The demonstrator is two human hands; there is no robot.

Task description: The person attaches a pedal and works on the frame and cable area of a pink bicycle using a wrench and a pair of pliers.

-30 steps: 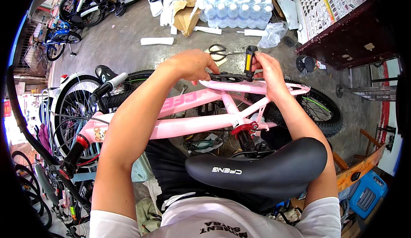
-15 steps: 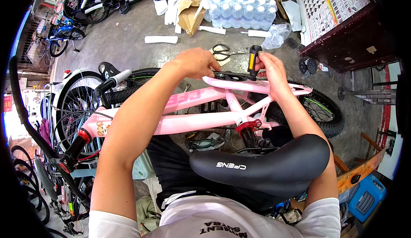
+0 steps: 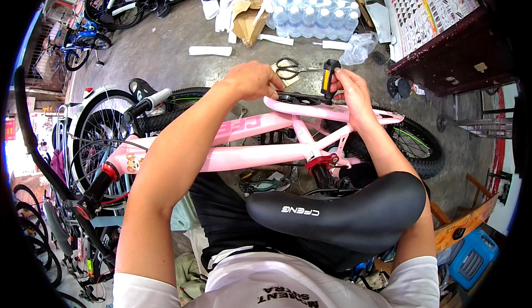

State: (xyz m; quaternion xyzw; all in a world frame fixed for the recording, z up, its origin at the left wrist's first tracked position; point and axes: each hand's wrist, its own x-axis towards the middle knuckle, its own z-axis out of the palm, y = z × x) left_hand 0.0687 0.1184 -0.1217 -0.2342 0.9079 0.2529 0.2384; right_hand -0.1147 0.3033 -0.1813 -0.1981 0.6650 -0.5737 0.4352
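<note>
Grey concrete floor extends beyond the fingertips, with a shrink-wrapped pack of clear plastic bottles farther out from them. Right hand: thumb and fingers grip a black pedal with a yellow reflector strip, which stands roughly upright at their tips; its lower end appears to meet a black crank arm just below the fingers. Left hand: fingers curl downward just beside the front end of a curved pink chain guard; whether they hold or touch anything cannot be told. Black-handled scissors lie beyond and between the two sets of fingers. Nearer the body than both hands are a pink metal bicycle frame and a smooth black saddle, the latter close by the right forearm. Caution: if the crank arm were to swing, the left fingertips could be pinched against the chain guard; an unsteadied push on the pedal would be the likely cause. Sideways movement of the right forearm could also knock the saddle.
</note>
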